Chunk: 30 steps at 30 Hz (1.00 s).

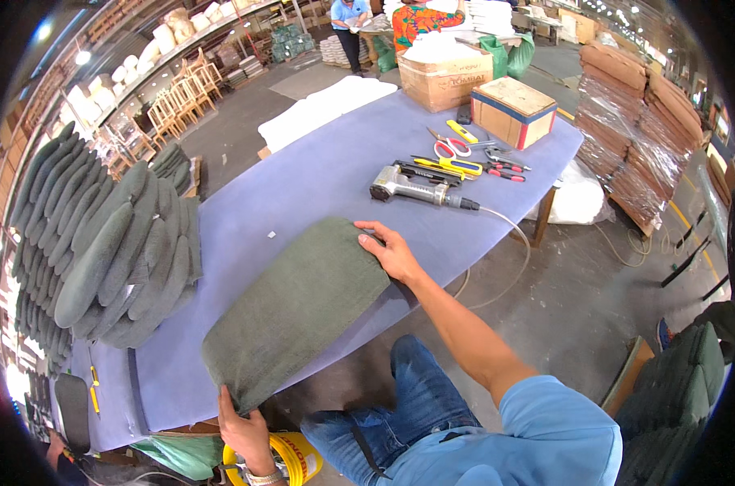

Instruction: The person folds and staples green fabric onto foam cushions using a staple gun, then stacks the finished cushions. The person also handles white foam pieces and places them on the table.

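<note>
A dark green upholstered cushion pad (294, 312) lies slantwise on the blue-covered table (246, 190), its near end reaching the table's front edge. My left hand (244, 433) grips the pad's near left corner, fingers closed about the edge. At the far right end my right hand (392, 255) holds the other corner, thumb on top and index finger stretched along the rim. Beyond the pad rests a grey pneumatic staple gun (412, 186), joined to a pale air hose (523, 243). The undersides of the pad and some fingertips are hidden.
Yellow-handled tools (457, 166), red-handled scissors (451, 148) and pliers (505, 172) lie beyond the gun. Two boxes, one a wooden box (513, 113), stand at the far end. Stacked green pads (132, 259) rise at left. A yellow bucket (299, 462) stands below. People work far off.
</note>
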### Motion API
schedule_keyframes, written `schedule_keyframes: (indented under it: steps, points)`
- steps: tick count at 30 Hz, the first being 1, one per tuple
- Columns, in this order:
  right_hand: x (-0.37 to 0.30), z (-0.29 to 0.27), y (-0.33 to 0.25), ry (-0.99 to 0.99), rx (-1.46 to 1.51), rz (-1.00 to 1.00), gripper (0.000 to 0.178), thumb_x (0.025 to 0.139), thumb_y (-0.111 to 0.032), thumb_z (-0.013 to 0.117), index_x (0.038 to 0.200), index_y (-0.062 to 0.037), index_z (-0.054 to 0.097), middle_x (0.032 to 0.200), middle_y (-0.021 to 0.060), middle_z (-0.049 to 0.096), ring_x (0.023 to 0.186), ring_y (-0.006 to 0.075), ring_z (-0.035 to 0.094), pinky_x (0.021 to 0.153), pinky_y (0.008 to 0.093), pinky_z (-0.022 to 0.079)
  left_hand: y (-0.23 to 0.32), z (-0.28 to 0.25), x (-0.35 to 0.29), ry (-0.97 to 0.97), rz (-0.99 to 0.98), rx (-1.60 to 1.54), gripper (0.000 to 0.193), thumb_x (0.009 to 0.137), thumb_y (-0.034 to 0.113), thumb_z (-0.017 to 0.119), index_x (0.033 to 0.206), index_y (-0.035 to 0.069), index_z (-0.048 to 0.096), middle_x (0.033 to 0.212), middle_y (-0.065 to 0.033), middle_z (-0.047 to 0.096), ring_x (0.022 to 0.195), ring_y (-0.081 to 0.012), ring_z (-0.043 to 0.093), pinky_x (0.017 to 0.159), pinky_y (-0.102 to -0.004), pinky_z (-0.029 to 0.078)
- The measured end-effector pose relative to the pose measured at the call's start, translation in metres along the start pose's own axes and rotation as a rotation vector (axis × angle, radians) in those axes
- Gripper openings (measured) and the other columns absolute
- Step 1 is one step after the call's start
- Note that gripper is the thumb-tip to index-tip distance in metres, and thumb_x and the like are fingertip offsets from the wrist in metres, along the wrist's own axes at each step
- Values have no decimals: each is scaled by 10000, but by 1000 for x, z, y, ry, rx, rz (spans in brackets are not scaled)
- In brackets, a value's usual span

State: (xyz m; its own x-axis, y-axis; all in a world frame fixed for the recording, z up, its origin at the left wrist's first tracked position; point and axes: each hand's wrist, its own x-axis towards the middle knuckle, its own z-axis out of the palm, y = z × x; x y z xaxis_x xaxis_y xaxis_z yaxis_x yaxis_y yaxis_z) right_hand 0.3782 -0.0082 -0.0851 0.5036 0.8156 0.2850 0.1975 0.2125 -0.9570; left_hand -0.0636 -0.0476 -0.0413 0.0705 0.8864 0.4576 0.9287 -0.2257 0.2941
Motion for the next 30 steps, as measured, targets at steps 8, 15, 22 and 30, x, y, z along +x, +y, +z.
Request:
schedule_keyframes:
  steps: [8, 15, 22, 30]
  points:
    - [-5, -11, -8, -6, 7, 36, 436, 1018, -390, 642, 1383, -153, 660, 1340, 186, 687, 1245, 306, 645, 1069, 400, 475, 127, 25, 39, -210, 691, -18, 826, 665, 52, 766, 1463, 117, 563, 1536, -208, 502, 1455, -395, 434, 1181, -555, 361]
    - [0, -12, 6, 17, 22, -88, 446, 998, -367, 666, 1363, -110, 670, 1263, 182, 723, 1146, 289, 684, 1003, 391, 505, 207, 82, 94, -349, 908, -386, 463, 739, 25, 784, 1198, 58, 728, 1387, -151, 655, 1222, -348, 652, 1018, -439, 530]
    - [-1, -15, -3, 28, 11, -46, 415, 991, -337, 674, 1332, -100, 688, 1214, 156, 746, 1077, 266, 703, 938, 386, 525, 228, 84, 121, -321, 673, -403, 391, 861, 38, 741, 1248, 89, 723, 1256, -117, 694, 938, -283, 702, 875, -391, 567]
    - [-2, -16, -6, 13, 32, 13, 380, 1013, -301, 660, 1328, -92, 700, 1181, 125, 752, 1043, 197, 680, 933, 370, 526, 235, 86, 86, -214, 1115, -160, 588, 896, 331, 757, 1432, 142, 606, 1490, -183, 542, 1312, -414, 576, 1065, -561, 480]
